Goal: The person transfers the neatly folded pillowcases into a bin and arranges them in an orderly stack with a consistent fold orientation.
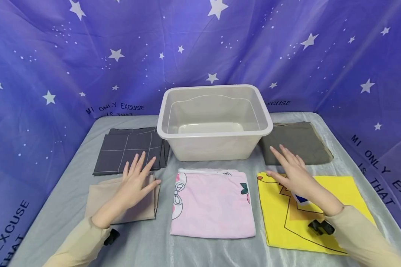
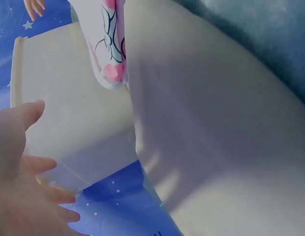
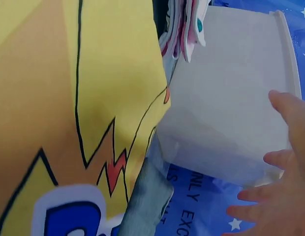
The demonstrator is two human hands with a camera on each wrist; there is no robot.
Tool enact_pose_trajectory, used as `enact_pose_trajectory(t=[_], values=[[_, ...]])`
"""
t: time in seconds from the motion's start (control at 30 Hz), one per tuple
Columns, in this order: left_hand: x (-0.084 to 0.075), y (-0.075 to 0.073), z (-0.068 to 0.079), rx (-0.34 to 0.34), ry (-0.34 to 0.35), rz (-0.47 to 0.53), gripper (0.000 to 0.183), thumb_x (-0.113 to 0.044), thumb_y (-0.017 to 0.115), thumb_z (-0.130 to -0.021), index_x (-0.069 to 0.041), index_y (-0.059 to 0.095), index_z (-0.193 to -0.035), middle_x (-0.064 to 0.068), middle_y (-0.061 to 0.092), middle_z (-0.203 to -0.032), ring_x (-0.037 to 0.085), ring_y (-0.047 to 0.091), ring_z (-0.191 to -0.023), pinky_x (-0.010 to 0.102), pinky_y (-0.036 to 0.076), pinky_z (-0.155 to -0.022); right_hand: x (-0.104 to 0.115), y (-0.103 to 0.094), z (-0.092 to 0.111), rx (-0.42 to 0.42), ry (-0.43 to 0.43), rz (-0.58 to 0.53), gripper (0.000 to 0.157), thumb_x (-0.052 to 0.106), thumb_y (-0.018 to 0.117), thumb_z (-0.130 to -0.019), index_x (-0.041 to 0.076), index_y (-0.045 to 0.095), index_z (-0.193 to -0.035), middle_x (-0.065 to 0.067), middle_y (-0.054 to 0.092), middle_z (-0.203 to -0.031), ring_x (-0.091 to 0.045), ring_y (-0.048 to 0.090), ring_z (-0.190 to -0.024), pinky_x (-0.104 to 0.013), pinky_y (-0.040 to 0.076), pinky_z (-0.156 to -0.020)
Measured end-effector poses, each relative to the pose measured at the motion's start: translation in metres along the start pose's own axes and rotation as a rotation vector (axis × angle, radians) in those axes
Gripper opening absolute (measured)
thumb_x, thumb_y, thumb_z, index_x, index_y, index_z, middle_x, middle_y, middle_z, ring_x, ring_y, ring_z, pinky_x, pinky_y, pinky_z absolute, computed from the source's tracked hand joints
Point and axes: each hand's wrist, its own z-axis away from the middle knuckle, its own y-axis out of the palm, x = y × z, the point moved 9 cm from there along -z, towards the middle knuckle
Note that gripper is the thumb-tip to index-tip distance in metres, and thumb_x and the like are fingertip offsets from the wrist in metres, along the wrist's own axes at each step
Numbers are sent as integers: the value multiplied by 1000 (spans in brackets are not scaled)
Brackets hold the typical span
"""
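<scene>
My left hand (image 1: 133, 187), fingers spread, hovers over a folded beige cloth (image 1: 100, 202) and holds nothing. Its fingertips reach toward a folded dark grey cloth with white grid lines (image 1: 115, 150). On the other side, my right hand (image 1: 295, 178) is spread above a folded yellow cloth with a cartoon print (image 1: 337, 193), also holding nothing. Between the hands lies a folded pink cloth (image 1: 214, 207) with bow and leaf prints. Past the right fingertips is a folded olive-grey cloth (image 1: 294, 142). The left wrist view shows the beige cloth (image 2: 201, 123) close up; the right wrist view, the yellow one (image 3: 118, 64).
An open pale plastic bin (image 1: 215, 146) stands at the back middle, with nothing inside it. The table wears a shiny grey cover (image 1: 147, 244). Purple-blue curtains (image 1: 200, 37) with white stars enclose the back and both sides.
</scene>
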Motion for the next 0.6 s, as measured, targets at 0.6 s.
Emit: enact_pose_trajectory(t=[0.6], values=[[-14,12,5,15,-55,253,59,-33,53,-88,-10,31,-137,17,15,-144,38,11,-131,61,18,-96,19,22,8,51,54,-233,59,33,51,-89,12,28,-138,-21,23,-140,-42,26,-123,-63,23,-91]])
